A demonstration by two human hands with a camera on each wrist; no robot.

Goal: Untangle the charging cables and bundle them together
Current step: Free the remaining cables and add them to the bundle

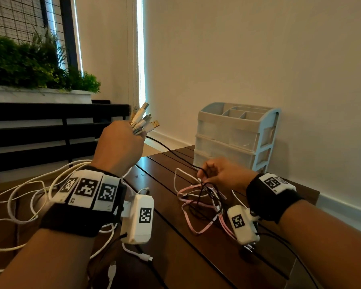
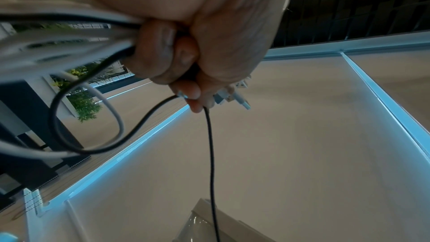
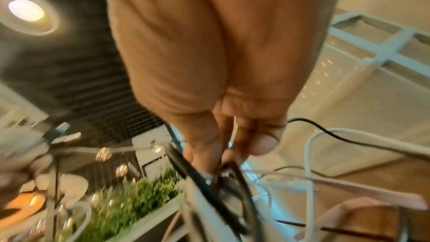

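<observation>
My left hand is fisted around a bunch of cable plugs, held up above the tabletop — its fingers hide where each lead enters the grip. My right hand pinches a black cable just over the pink-and-black tangle; motion blur in the wrist view smears the fingertips. White loops trail off-frame left. A drawer organiser stands behind.

The left hand grips a bunch of plug ends while the right hand pinches tangled cables.
</observation>
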